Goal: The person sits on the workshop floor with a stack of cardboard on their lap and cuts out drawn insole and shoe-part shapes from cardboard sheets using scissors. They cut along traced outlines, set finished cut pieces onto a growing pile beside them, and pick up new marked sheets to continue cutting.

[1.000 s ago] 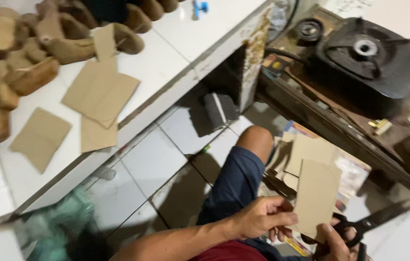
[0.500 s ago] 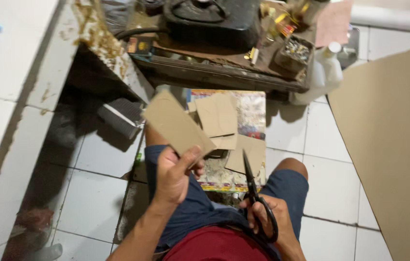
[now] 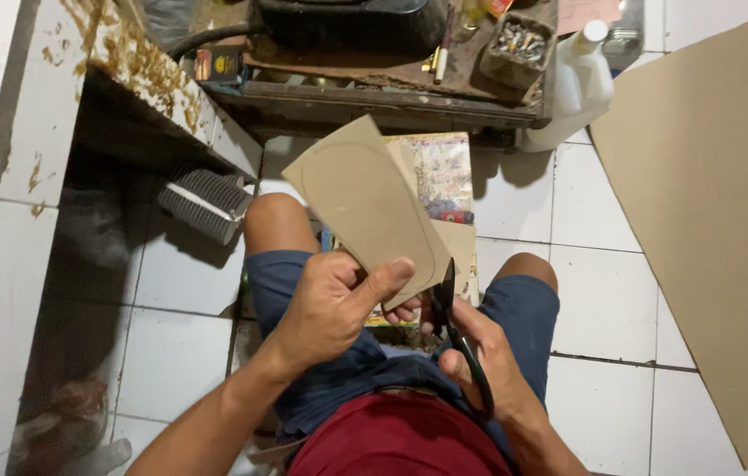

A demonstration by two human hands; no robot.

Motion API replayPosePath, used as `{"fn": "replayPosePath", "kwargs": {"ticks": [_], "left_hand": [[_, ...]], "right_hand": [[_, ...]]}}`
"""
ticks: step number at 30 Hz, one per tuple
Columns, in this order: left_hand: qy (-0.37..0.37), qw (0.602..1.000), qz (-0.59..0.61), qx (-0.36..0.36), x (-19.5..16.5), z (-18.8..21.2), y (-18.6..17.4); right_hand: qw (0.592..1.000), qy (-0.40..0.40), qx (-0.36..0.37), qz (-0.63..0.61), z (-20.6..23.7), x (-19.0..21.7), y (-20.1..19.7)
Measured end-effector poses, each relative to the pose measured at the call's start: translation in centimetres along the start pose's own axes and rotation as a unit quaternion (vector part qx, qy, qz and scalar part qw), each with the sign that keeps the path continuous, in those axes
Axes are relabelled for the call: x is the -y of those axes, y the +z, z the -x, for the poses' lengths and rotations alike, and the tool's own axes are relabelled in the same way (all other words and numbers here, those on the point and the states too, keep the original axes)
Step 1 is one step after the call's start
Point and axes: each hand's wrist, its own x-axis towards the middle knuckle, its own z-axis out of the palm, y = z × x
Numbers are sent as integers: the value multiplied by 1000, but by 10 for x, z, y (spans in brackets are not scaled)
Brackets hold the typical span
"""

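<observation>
The left hand was closed around the lower end of a tan cardboard piece marked with a sole-shaped outline, thumb pressed across its face, holding it tilted above the lap. The right hand was wrapped through the handles of black-handled scissors, whose blades met the cardboard's lower right edge. Beneath, smaller tan cardboard offcuts lay on a colourful printed sheet on the white tiled floor. Farther off stood a white plastic bottle by a worn wooden desk, and a large tan cardboard sheet covered the floor to the right.
</observation>
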Motion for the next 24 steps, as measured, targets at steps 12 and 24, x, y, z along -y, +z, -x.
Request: {"fn": "replayPosePath", "kwargs": {"ticks": [12, 24], "left_hand": [[-23, 998, -32, 46, -16, 4, -3], [-7, 998, -65, 23, -10, 7, -4]], "right_hand": [[993, 61, -91, -34, 16, 9, 7], [975, -8, -143, 169, 27, 0, 4]]}}
